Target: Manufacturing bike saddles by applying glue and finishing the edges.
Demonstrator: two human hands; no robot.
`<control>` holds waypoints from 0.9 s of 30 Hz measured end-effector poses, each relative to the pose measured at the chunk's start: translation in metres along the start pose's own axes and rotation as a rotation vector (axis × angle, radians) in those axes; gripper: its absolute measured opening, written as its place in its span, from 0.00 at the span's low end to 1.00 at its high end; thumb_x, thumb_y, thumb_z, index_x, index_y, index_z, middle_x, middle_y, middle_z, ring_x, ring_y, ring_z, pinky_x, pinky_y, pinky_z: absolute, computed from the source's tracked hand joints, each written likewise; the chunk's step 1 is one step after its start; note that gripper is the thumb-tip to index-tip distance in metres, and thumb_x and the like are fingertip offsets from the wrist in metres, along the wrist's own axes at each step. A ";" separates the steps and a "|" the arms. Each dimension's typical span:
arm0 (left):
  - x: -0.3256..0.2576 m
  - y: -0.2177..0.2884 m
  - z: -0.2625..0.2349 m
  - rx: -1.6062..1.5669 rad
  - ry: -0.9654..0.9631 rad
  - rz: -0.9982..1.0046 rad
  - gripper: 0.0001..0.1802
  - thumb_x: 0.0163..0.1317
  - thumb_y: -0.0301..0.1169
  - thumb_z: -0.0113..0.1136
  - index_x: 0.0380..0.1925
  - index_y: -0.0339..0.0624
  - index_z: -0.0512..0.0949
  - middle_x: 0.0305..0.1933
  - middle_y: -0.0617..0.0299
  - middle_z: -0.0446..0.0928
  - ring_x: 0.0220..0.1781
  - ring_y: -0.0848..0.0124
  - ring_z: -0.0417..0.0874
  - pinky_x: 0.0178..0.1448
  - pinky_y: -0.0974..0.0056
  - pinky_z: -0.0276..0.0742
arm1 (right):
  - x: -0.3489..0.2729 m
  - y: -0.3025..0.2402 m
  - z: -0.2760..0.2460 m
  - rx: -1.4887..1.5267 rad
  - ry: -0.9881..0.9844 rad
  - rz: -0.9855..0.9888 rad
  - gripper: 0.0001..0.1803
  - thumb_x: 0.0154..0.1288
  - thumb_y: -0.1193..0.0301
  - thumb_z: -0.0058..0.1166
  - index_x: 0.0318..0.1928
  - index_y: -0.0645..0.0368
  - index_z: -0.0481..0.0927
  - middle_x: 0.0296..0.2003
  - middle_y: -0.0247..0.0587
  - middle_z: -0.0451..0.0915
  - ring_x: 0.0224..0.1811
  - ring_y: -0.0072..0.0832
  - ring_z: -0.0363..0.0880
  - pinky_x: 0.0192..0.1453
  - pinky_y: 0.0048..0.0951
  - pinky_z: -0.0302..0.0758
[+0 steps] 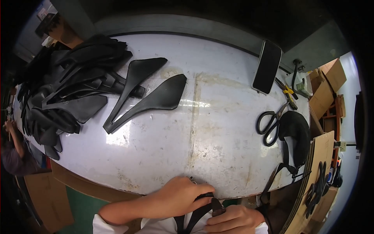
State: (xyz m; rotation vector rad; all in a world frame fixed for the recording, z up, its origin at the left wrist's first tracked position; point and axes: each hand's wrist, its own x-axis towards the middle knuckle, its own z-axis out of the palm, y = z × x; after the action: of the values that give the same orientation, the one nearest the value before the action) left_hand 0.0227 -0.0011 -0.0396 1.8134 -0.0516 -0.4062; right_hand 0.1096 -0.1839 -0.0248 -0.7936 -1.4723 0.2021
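Close to my body, at the table's near edge, my left hand (183, 197) is closed, its fingers curled on a black piece (199, 215). Two narrow dark strips of this piece run down in a V in front of my white shirt. My right hand (235, 218) is beside it on the right, closed round a dark, shiny end (217, 207) that seems part of the same piece; the fingers partly hide it. Farther in on the table lies a black V-shaped piece (165, 93) with two broad wings. A big heap of similar black pieces (74, 78) covers the left side.
The white table (226, 128) has brown stains. At its right lie black-handled scissors (269, 126), yellow-and-black pliers (287, 91), a smartphone (267, 67) and a black curved pouch-like thing (298, 134). Cardboard (311, 187) stands along the right edge. Another person's arm (15, 140) shows far left.
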 end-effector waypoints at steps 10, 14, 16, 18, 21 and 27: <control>-0.004 -0.006 -0.002 0.081 -0.040 0.034 0.13 0.65 0.34 0.63 0.48 0.44 0.82 0.22 0.51 0.81 0.26 0.49 0.84 0.34 0.51 0.80 | 0.023 0.014 -0.028 0.574 0.267 0.670 0.16 0.71 0.72 0.57 0.27 0.72 0.79 0.24 0.57 0.82 0.24 0.49 0.83 0.31 0.49 0.83; -0.005 -0.009 -0.003 0.046 0.018 0.061 0.10 0.68 0.36 0.63 0.45 0.44 0.82 0.19 0.52 0.79 0.23 0.50 0.83 0.31 0.51 0.79 | 0.017 0.026 -0.014 0.455 0.066 0.384 0.21 0.78 0.68 0.52 0.24 0.65 0.76 0.22 0.50 0.80 0.22 0.46 0.82 0.33 0.45 0.83; -0.002 -0.005 -0.004 0.030 -0.013 0.083 0.10 0.68 0.35 0.63 0.45 0.45 0.81 0.18 0.53 0.78 0.23 0.51 0.82 0.29 0.51 0.78 | 0.016 0.013 -0.009 0.314 -0.032 0.373 0.19 0.75 0.68 0.58 0.26 0.67 0.78 0.24 0.47 0.80 0.24 0.40 0.82 0.35 0.45 0.83; -0.001 -0.003 -0.004 0.018 -0.036 0.081 0.09 0.68 0.35 0.63 0.45 0.45 0.81 0.18 0.53 0.77 0.22 0.51 0.82 0.28 0.51 0.77 | 0.019 0.006 -0.002 0.206 0.078 0.008 0.14 0.66 0.72 0.65 0.24 0.62 0.77 0.20 0.40 0.77 0.20 0.34 0.79 0.33 0.38 0.83; -0.001 -0.006 -0.003 0.002 -0.014 0.055 0.10 0.68 0.34 0.63 0.46 0.46 0.81 0.17 0.53 0.76 0.21 0.51 0.81 0.26 0.53 0.75 | 0.006 0.011 0.002 0.132 0.060 0.004 0.13 0.67 0.75 0.61 0.24 0.63 0.77 0.19 0.39 0.74 0.19 0.32 0.75 0.29 0.37 0.78; 0.002 0.001 -0.009 -0.012 -0.067 0.021 0.11 0.68 0.33 0.64 0.48 0.46 0.81 0.16 0.53 0.74 0.19 0.52 0.79 0.26 0.54 0.74 | 0.015 0.013 -0.010 0.315 0.144 0.211 0.15 0.72 0.72 0.58 0.25 0.62 0.77 0.21 0.40 0.76 0.21 0.33 0.75 0.29 0.36 0.73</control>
State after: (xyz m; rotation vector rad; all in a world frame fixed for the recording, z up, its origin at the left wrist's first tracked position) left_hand 0.0273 0.0069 -0.0366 1.7863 -0.1148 -0.4509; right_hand 0.1257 -0.1695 -0.0197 -0.6895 -1.1827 0.5134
